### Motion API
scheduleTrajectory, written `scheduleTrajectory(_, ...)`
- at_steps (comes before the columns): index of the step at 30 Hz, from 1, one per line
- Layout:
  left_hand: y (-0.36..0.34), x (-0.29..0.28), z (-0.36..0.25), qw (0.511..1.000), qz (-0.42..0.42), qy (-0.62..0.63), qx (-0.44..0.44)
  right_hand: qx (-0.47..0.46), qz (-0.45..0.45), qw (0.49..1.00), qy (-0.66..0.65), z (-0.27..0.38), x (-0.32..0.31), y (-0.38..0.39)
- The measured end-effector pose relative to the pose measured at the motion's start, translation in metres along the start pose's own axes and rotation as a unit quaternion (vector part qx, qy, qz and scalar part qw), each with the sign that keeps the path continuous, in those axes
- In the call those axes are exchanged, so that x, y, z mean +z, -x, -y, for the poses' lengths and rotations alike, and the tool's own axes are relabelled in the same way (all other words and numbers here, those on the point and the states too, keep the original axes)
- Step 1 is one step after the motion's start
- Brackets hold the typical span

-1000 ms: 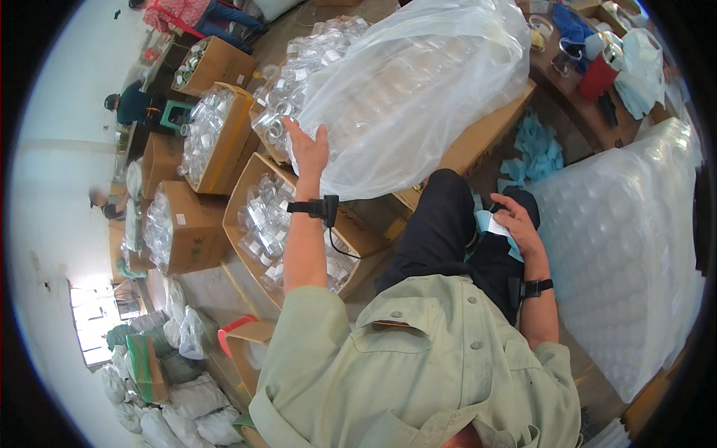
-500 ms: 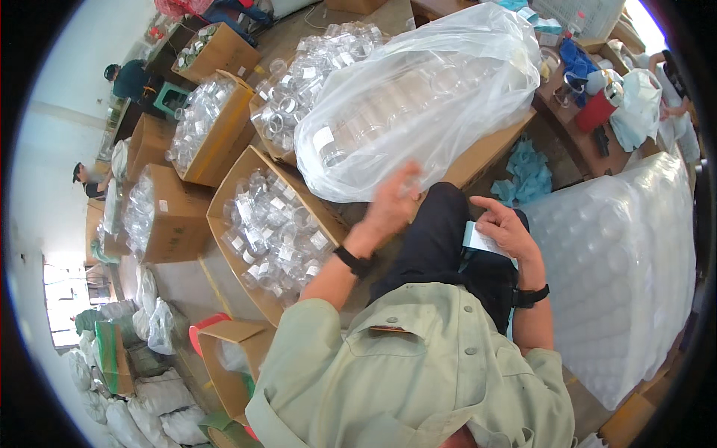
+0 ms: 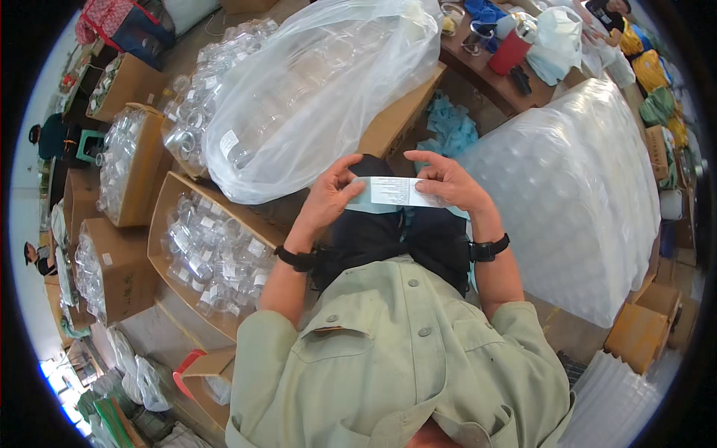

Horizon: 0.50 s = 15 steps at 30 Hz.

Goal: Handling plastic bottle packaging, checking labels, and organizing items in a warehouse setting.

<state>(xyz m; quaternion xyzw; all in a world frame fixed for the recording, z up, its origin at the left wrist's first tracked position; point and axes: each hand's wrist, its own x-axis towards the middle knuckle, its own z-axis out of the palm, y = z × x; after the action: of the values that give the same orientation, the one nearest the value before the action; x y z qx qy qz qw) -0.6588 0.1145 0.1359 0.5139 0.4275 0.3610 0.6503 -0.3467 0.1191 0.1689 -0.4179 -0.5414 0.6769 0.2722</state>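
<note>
Label strip (image 3: 393, 191), white with small print and with pale blue backing (image 3: 362, 197) at its left part, is stretched nearly flat above the thighs; I take it as the centre of my clock, with 12 o'clock at the top of the view. Left hand (image 3: 326, 196), at 9 o'clock, is closed on the blue end in a pinch. Right hand (image 3: 456, 187), at 3 o'clock, pinches the white end, its thumb on top and its index finger lifted off; which fingers press from below, I cannot tell.

In my judgement the strip is very light, thin and flexible, so it will bend or curl easily if one end is free. The backing may be smooth and slippery, and an exposed glue side could stick to skin. Best hold is by both ends, near the edges, with soft finger pressure and only slight tension, because paper can crease or tear.

Around it, a clear plastic bag (image 3: 317, 101) with transparent containers inside lies toward 11 o'clock, a carton of loose clear containers (image 3: 213, 250) toward 8, crumpled blue sheets (image 3: 452, 127) toward 1, and a wrapped clear stack (image 3: 556, 201) toward 3.
</note>
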Motion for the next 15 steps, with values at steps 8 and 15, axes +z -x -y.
scheduleTrajectory(8,0.024,0.071,0.004,0.974,-0.079,-0.188,0.095,-0.022,0.001,1.000,0.017,-0.023,0.015,-0.004)
scheduleTrajectory(15,0.019,0.095,0.024,0.998,-0.038,-0.051,0.007,-0.022,0.021,0.999,-0.017,-0.027,0.022,0.000)
